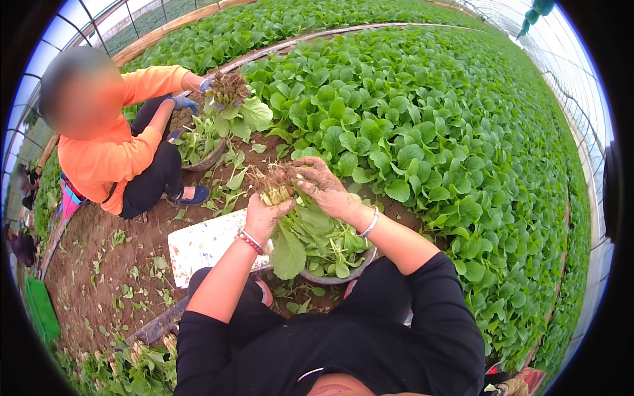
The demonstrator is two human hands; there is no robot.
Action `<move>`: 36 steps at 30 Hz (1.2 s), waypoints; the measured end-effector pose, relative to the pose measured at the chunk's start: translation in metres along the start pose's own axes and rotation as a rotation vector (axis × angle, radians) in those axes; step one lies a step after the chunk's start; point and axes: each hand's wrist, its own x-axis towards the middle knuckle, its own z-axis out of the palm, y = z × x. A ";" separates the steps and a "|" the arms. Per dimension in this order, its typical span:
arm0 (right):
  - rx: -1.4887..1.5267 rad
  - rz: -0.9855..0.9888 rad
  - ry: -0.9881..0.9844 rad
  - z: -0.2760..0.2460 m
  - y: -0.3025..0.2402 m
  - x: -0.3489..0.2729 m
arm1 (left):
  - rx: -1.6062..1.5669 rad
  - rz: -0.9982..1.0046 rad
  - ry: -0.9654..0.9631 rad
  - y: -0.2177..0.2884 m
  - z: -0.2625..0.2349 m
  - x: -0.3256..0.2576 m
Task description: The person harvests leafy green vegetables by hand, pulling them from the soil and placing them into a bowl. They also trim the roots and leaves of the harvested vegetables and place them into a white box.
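My left hand (266,216) is closed round a bunch of leafy greens (290,245), roots up and leaves hanging down. Muddy brown roots (274,177) stick out above its pale stems. At the root end, my right hand (325,187) has its fingers bent and pinched against the bunch; exactly what lies between the fingertips is partly hidden. Under both hands, between my knees, a round basin (345,279) holds more loose greens. Soil smears both hands.
A white board (198,245) lies left of the basin. At the left, a person in an orange top (109,165) crouches with a rooted bunch (231,92) over another basin (206,160). Dense greens (422,132) grow ahead and right. A green crate (41,309) stands far left.
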 end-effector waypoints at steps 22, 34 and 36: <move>-0.228 0.152 -0.303 0.068 -0.078 0.030 | -0.311 0.305 0.055 0.059 -0.032 -0.029; -0.380 0.116 -0.305 0.020 -0.014 0.112 | 0.290 0.643 0.447 0.059 -0.151 0.018; -0.542 -0.024 -0.228 0.001 -0.002 0.136 | 0.150 0.621 0.435 0.052 -0.158 0.044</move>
